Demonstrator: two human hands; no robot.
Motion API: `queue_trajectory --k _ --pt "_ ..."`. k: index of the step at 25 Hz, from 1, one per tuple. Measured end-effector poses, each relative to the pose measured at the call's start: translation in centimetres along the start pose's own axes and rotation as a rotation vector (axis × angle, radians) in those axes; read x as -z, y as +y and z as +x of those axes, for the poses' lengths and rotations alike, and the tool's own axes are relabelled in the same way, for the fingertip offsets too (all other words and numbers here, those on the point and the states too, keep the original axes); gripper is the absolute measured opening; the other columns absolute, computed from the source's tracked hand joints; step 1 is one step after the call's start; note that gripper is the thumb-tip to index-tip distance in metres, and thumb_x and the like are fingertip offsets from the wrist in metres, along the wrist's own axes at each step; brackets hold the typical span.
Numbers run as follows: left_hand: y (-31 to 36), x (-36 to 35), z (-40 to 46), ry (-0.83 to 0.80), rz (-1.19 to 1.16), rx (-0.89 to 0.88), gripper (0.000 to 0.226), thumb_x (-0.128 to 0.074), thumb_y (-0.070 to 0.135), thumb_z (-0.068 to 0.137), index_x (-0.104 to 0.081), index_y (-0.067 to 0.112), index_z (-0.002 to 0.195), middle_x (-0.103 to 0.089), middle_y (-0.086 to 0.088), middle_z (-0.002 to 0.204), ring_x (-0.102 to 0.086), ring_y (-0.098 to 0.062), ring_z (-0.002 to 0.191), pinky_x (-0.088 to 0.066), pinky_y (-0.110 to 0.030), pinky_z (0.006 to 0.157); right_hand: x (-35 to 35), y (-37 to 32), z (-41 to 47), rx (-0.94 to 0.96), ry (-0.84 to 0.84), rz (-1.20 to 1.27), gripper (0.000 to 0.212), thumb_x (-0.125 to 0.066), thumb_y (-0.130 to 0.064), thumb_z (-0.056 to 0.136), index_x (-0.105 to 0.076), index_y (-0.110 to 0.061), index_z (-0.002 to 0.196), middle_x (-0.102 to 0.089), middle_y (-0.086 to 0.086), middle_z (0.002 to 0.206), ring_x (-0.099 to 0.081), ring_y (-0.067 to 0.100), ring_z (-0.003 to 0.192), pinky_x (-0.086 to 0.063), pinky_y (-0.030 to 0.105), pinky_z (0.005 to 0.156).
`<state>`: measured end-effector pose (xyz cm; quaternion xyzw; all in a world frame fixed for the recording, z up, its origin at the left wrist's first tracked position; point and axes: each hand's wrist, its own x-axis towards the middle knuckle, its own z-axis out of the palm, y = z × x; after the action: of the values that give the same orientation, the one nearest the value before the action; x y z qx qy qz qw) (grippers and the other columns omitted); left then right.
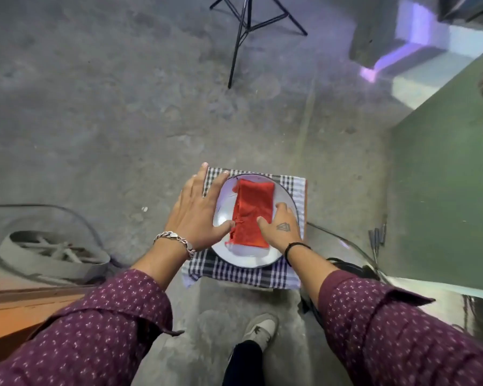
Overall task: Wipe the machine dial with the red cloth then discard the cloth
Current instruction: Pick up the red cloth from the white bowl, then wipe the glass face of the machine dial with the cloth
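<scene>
A folded red cloth lies on a white plate, which rests on a black-and-white checked towel over a small stand. My left hand lies flat at the plate's left rim, fingers spread, thumb touching the cloth's left edge. My right hand rests on the cloth's right side, fingers curled onto it and thumb pressing its lower part. Whether it grips the cloth I cannot tell. No dial is visible.
A green machine body rises on the right, with a cable on the floor beside it. A black tripod stands ahead. A grey wheel-like ring and an orange board lie left. My shoe is below the stand.
</scene>
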<state>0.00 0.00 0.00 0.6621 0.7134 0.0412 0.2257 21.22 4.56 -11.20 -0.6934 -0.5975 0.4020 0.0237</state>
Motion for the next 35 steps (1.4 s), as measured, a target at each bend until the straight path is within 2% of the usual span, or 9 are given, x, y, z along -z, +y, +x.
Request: queue_trajectory --k 4,7,9,12,16,19,25,29,35 --pt "-1.9 -1.9 0.6 0.028 -0.016 0.02 0.108 -0.079 0.051 0.084 -0.019 0.037 0.173 0.002 -0.011 0.185 -0.018 -0.041 0.163 -0.034 -0.057 0.127 -2.9 -1.1 2.0 -0.227 0.158 0.17 0.069 -0.083 -0.035 0.098 -0.051 -0.005 0.152 -0.061 0.021 0.149 -0.066 0.044 0.131 -0.054 0.048 0.102" --pt "-2.4 -2.9 0.9 0.034 -0.021 0.018 0.106 -0.078 0.051 0.085 -0.02 0.036 0.173 0.004 -0.01 0.185 -0.017 -0.04 0.164 -0.034 -0.057 0.127 -3.6 -1.6 3.1 -0.291 0.167 0.405 0.032 -0.083 -0.023 0.09 -0.073 -0.006 0.116 -0.077 0.013 0.108 -0.076 0.037 0.101 -0.059 0.043 0.081" --pt "-2.1 -2.9 0.9 0.031 -0.032 0.013 0.105 -0.079 0.051 0.086 -0.021 0.036 0.173 0.004 -0.009 0.185 -0.017 -0.04 0.164 -0.034 -0.057 0.127 -3.2 -1.8 3.0 -0.265 0.121 0.568 0.021 -0.079 -0.021 0.088 -0.077 -0.004 0.099 -0.077 0.01 0.086 -0.075 0.033 0.084 -0.065 0.049 0.077" --pt "-1.0 -2.2 0.9 0.029 -0.033 -0.018 0.107 -0.08 0.049 0.084 -0.022 0.037 0.173 0.003 -0.009 0.185 -0.016 -0.038 0.164 -0.034 -0.055 0.128 -1.8 -2.0 1.8 -0.178 0.055 0.811 0.014 -0.069 -0.01 0.095 -0.077 -0.013 0.106 -0.083 0.014 0.097 -0.077 0.025 0.084 -0.067 0.052 0.083" --pt "3.1 0.9 1.3 0.031 0.006 -0.094 0.118 -0.081 0.056 0.077 -0.014 0.042 0.174 0.005 -0.008 0.185 -0.015 -0.039 0.165 -0.034 -0.059 0.128 3.6 -2.9 -0.4 -0.016 -0.063 1.092 0.047 -0.047 0.016 0.102 -0.063 -0.016 0.133 -0.078 0.01 0.118 -0.075 0.022 0.102 -0.063 0.045 0.092" --pt "7.9 4.6 2.1 0.052 0.022 -0.175 0.132 -0.074 0.076 0.065 -0.002 0.05 0.173 0.008 -0.004 0.185 -0.013 -0.038 0.167 -0.039 -0.066 0.124 10.6 -3.2 -2.5 0.051 -0.063 1.17 0.054 -0.044 0.018 0.106 -0.06 -0.023 0.136 -0.083 0.005 0.113 -0.081 0.022 0.096 -0.069 0.041 0.078" --pt "20.5 12.7 2.3 0.186 0.032 -0.429 0.135 -0.06 0.099 0.063 0.002 0.05 0.173 0.009 -0.003 0.185 -0.013 -0.037 0.168 -0.031 -0.062 0.13 27.1 -1.7 -9.4 0.196 0.161 1.169 0.046 -0.05 0.007 0.113 -0.062 -0.03 0.137 -0.076 0.008 0.128 -0.078 0.021 0.101 -0.068 0.044 0.091" --pt "30.5 17.2 0.7 0.27 0.019 -0.603 0.129 -0.057 0.095 0.071 0.004 0.046 0.174 0.009 -0.002 0.186 -0.013 -0.036 0.168 -0.029 -0.061 0.131 38.0 1.9 -16.4 0.279 0.358 1.141 0.045 -0.051 0.003 0.115 -0.057 -0.023 0.15 -0.077 0.006 0.13 -0.08 0.018 0.104 -0.069 0.04 0.088" --pt "46.3 22.2 -5.0 0.35 -0.007 -0.899 0.133 -0.057 0.099 0.067 -0.001 0.044 0.175 0.008 -0.003 0.186 -0.013 -0.035 0.169 -0.028 -0.057 0.132 50.7 9.0 -30.4 0.305 0.685 1.14 0.043 -0.055 0.0 0.114 -0.061 -0.032 0.142 -0.085 -0.002 0.116 -0.082 0.018 0.101 -0.069 0.04 0.078"
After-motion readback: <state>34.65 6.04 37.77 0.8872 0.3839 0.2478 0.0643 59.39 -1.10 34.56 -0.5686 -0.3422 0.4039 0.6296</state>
